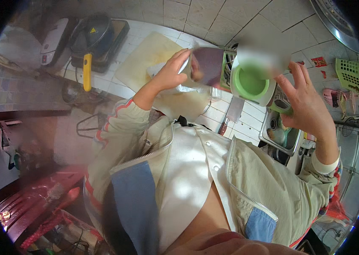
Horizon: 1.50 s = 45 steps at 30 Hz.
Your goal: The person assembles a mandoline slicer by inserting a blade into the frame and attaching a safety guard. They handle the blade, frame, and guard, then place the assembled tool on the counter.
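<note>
A kitchen organizer with a dark, mirror-like panel (pixel 207 65), a green slotted part (pixel 229 68) and a round green cup (pixel 251 82) in a white housing spans the space between my hands. My left hand (pixel 170 72) grips the panel's left edge, fingers above and thumb below. At the organizer's right end, my right hand (pixel 310 98) closes around its side, beside a green loop-shaped part (pixel 282 108). A blurred white area hides the top of the cup. Below lies a cleaver (pixel 235 110) with a wooden handle on white tiles. A crumpled white wrapper (pixel 186 88) shows beneath my left hand.
A pale cutting board (pixel 141 60) lies on the tiled counter. Left of it, a lidded pan (pixel 90 35) with a yellow handle sits on a cooktop (pixel 115 47). A steel sink (pixel 280 137) lies at right, below a green basket (pixel 348 76) on the wall.
</note>
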Each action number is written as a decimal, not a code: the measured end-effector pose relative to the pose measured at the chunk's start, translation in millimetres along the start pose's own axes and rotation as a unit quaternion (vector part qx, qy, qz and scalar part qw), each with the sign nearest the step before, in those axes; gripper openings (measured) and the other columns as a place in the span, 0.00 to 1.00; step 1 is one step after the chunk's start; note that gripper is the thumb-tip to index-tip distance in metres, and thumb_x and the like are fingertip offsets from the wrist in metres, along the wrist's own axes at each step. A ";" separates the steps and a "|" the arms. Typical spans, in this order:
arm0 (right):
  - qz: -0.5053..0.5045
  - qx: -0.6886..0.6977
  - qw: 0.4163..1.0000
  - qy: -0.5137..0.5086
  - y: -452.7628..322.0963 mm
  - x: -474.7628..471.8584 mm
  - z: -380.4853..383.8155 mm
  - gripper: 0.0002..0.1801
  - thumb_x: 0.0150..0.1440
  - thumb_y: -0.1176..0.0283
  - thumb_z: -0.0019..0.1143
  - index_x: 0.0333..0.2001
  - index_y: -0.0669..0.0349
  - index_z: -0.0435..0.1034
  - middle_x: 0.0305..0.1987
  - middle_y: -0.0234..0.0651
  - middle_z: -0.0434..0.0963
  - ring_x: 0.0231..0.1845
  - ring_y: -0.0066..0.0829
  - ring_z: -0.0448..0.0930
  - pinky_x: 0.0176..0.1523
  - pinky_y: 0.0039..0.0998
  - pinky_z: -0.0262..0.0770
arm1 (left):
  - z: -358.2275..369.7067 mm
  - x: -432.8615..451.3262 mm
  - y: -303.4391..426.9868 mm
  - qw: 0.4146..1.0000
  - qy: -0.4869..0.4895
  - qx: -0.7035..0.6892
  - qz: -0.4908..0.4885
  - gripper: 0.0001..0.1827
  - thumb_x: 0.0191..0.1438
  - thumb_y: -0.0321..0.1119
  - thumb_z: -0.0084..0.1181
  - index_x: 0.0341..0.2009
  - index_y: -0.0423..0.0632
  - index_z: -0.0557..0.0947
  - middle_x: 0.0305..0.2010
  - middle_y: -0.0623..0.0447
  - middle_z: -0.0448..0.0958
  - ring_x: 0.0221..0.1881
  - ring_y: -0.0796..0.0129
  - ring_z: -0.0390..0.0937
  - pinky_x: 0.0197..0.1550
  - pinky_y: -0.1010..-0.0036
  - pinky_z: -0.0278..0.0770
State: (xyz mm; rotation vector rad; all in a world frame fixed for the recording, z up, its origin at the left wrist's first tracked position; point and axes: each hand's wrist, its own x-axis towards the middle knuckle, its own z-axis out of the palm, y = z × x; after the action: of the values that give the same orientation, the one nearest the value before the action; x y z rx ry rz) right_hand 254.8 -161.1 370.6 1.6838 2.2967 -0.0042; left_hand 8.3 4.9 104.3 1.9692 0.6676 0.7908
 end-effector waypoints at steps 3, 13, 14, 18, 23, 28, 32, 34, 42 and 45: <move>-0.055 -0.078 0.995 0.011 -6.2 4.4 -4.2 0.54 0.24 0.78 0.68 0.61 0.52 0.58 0.54 0.47 0.61 0.56 0.48 0.64 0.57 0.38 0.66 | 2.3 -4.4 1.2 0.998 -0.015 -0.019 0.066 0.44 0.32 0.23 0.45 0.63 0.47 0.62 0.63 0.42 0.62 0.66 0.46 0.55 0.67 0.63 0.51; -0.182 -0.131 0.973 -0.051 -26.7 82.1 32.3 0.59 0.27 0.68 0.75 0.65 0.51 0.53 0.55 0.47 0.64 0.57 0.44 0.65 0.53 0.36 0.70 | 23.1 -5.6 21.4 0.996 -0.039 -0.062 0.054 0.41 0.35 0.24 0.49 0.62 0.47 0.63 0.63 0.41 0.60 0.66 0.47 0.54 0.67 0.62 0.50; -0.171 -0.149 0.972 -0.066 -31.2 88.4 35.9 0.61 0.26 0.67 0.75 0.66 0.50 0.51 0.56 0.49 0.63 0.58 0.46 0.64 0.54 0.37 0.70 | 21.9 -5.5 20.2 0.996 -0.035 -0.073 0.048 0.41 0.35 0.24 0.48 0.62 0.47 0.63 0.63 0.41 0.60 0.66 0.47 0.54 0.67 0.62 0.50; -0.118 -0.168 0.962 -0.180 -42.3 106.5 35.4 0.62 0.26 0.64 0.76 0.67 0.50 0.49 0.60 0.52 0.61 0.61 0.46 0.62 0.55 0.38 0.70 | 23.5 -6.5 16.8 0.989 -0.030 -0.139 0.042 0.42 0.33 0.21 0.45 0.62 0.47 0.63 0.64 0.41 0.59 0.69 0.49 0.51 0.68 0.64 0.48; -0.110 -0.175 0.951 -0.229 -58.0 132.6 49.5 0.63 0.26 0.62 0.77 0.67 0.50 0.49 0.64 0.51 0.58 0.64 0.45 0.59 0.54 0.39 0.71 | 34.6 -0.7 15.3 0.989 0.003 -0.148 0.022 0.42 0.33 0.19 0.43 0.61 0.47 0.65 0.66 0.40 0.57 0.70 0.50 0.49 0.69 0.64 0.46; -0.075 -0.251 0.949 -0.178 -80.5 143.4 84.8 0.49 0.40 0.62 0.68 0.66 0.51 0.53 0.68 0.53 0.52 0.65 0.46 0.56 0.48 0.40 0.72 | 43.0 -4.6 13.6 0.997 0.062 0.007 0.037 0.40 0.34 0.18 0.44 0.60 0.44 0.65 0.65 0.38 0.59 0.69 0.48 0.49 0.69 0.61 0.42; -0.133 -0.256 0.955 -0.063 -87.4 145.5 97.8 0.34 0.52 0.68 0.55 0.63 0.48 0.58 0.68 0.55 0.52 0.63 0.49 0.60 0.43 0.36 0.74 | 40.2 -3.8 10.6 0.990 0.082 -0.117 -0.017 0.38 0.35 0.16 0.42 0.59 0.39 0.66 0.64 0.40 0.61 0.67 0.51 0.55 0.68 0.65 0.47; -0.193 -0.107 0.975 0.010 -62.7 150.2 88.7 0.29 0.56 0.69 0.51 0.62 0.50 0.60 0.66 0.57 0.56 0.61 0.47 0.66 0.44 0.33 0.75 | 26.6 -2.0 8.8 0.973 0.104 -0.202 -0.042 0.39 0.34 0.15 0.39 0.59 0.38 0.67 0.63 0.41 0.62 0.65 0.54 0.58 0.67 0.69 0.52; -0.036 0.385 0.920 0.065 -63.2 167.9 121.9 0.29 0.59 0.63 0.50 0.56 0.75 0.57 0.45 0.59 0.74 0.48 0.55 0.75 0.49 0.41 0.72 | 9.4 -4.6 35.3 0.961 0.112 -0.249 0.047 0.40 0.33 0.13 0.37 0.59 0.35 0.66 0.60 0.45 0.65 0.64 0.63 0.60 0.67 0.70 0.50; -0.056 0.413 0.908 0.032 -69.5 180.1 154.0 0.29 0.60 0.55 0.48 0.54 0.70 0.63 0.45 0.50 0.76 0.47 0.43 0.76 0.48 0.35 0.72 | 2.0 -6.9 45.6 0.971 0.112 -0.212 -0.009 0.39 0.34 0.12 0.37 0.59 0.37 0.67 0.63 0.44 0.62 0.67 0.60 0.55 0.68 0.70 0.47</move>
State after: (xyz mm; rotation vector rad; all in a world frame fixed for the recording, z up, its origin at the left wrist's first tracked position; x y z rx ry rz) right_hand 176.5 -41.8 169.1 1.8833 2.6227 -1.1031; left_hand 12.0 -22.2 141.5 1.4985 0.5886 1.0597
